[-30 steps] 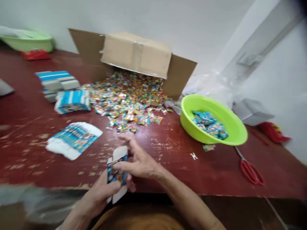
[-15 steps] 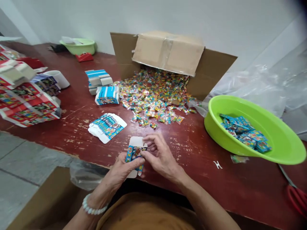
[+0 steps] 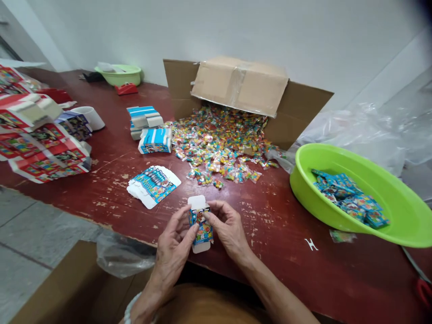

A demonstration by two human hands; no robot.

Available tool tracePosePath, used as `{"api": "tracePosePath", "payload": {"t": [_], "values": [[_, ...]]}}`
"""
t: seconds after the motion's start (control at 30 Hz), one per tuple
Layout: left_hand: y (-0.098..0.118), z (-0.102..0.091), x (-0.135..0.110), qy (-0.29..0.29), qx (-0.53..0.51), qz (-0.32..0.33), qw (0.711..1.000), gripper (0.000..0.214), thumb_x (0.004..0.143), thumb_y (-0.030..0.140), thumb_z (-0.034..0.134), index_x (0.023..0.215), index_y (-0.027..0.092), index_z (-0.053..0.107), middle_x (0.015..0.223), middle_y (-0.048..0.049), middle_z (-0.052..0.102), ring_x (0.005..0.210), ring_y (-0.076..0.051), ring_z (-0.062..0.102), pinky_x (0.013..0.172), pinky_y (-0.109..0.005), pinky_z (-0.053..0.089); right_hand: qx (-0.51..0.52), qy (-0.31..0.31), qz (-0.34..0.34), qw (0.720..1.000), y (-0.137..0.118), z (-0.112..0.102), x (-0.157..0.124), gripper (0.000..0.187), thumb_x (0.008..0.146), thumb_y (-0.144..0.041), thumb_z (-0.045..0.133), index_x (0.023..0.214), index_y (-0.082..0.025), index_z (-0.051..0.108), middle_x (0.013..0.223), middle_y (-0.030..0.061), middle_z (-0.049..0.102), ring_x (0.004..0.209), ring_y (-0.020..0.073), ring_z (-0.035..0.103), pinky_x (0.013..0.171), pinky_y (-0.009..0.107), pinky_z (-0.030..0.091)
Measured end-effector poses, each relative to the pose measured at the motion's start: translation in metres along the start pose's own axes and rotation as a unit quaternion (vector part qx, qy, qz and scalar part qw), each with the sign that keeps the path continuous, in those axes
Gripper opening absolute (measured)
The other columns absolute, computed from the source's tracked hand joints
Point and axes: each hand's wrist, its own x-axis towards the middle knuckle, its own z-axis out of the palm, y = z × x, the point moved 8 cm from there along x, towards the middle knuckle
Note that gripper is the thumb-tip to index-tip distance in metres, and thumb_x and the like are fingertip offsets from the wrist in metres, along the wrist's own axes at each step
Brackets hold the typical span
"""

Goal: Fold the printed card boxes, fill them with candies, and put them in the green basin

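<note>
Hands at the near edge of a worn red bench (image 3: 270,252), seen from above. Left hand (image 3: 173,236) & right hand (image 3: 227,227) both hold a small box (image 3: 202,225) btwn them, just above the bench edge and close to the body. Each grip is narrow, w/ thumb & fingertips pinched on the box's sides, one hand per side. The box stands upright w/ its white top flap raised & open and a white flap showing at the bottom. The two-sided pinch prob. keeps the thin card squared & the open end facing up.

Beyond the hands, slightly left, a stack of flat box blanks (image 3: 153,184) lies within easy reach. Farther back a cardboard carton (image 3: 243,85) lies on its side, so a pile of candy (image 3: 219,144) spills from its mouth across the bench toward the person. On the right a green basin (image 3: 398,211) holds blue packs (image 3: 347,195); its rim prob. keeps them together. Red boxes (image 3: 40,139) are stacked at far left, & blue-and-white stacks (image 3: 148,126) sit beside the candy.

Vs. half a sec ago: the right hand's fingertips were picking at the top flap while the left held the box alone. Now both hands clamp it & it sits more upright. The view has shifted a bit; the bench layout is unchanged.
</note>
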Motion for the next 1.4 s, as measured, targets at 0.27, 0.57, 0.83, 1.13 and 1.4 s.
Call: {"api": "tracePosePath", "payload": {"t": [0.27,0.57,0.83,1.13,1.4], "values": [[0.0,-0.001,0.009,-0.054,0.064,-0.019,0.996,0.023,0.078,0.037,0.077,0.088,0.02,0.066,0.078,0.0004,0.069,0.067,-0.013,0.062,0.061,-0.021,0.051,-0.03,-0.055,0.049,0.997,-0.001,-0.003,0.006,0.025,0.071,-0.036,0.082,0.082,-0.018,0.069,0.075,-0.0001,0.069,0.069,0.014,0.062,0.07,0.028,0.05],[-0.022,0.013,-0.001,-0.117,-0.089,-0.146,0.978,0.054,0.082,0.053,0.071,0.122,0.024,0.049,0.089,-0.0033,0.072,0.068,-0.018,0.07,0.059,-0.027,0.055,-0.042,-0.111,-0.011,0.993,-0.009,0.007,0.007,0.023,0.078,-0.04,0.078,0.078,-0.018,0.071,0.076,-0.0008,0.062,0.055,0.0078,0.055,0.05,0.02,0.045],[-0.035,0.014,0.0,-0.127,-0.044,-0.188,0.973,0.069,0.087,0.076,0.04,0.111,0.015,0.063,0.06,-0.003,0.065,0.041,-0.015,0.058,0.042,-0.023,0.044,-0.067,-0.14,0.073,0.985,-0.003,0.016,0.006,0.032,0.076,-0.046,0.079,0.086,-0.018,0.068,0.076,0.001,0.07,0.054,0.0114,0.062,0.05,0.023,0.05],[-0.026,0.003,0.013,-0.139,0.069,-0.088,0.984,0.069,0.091,0.069,0.042,0.128,0.015,0.064,0.067,-0.0047,0.069,0.049,-0.014,0.059,0.048,-0.023,0.046,0.056,-0.157,0.177,0.97,0.003,0.028,0.008,0.034,0.059,-0.041,0.089,0.069,-0.015,0.069,0.084,0.0055,0.076,0.053,0.0133,0.064,0.047,0.027,0.053],[-0.044,0.007,0.008,-0.133,0.006,-0.142,0.981,0.076,0.088,0.076,0.037,0.131,0.018,0.06,0.065,-0.0038,0.069,0.041,-0.014,0.057,0.04,-0.023,0.043,-0.165,-0.203,-0.105,0.96,-0.034,0.029,0.002,0.013,0.084,-0.029,0.072,0.077,-0.018,0.072,0.095,0.007,0.077,0.081,0.0172,0.069,0.076,0.031,0.053]]}}
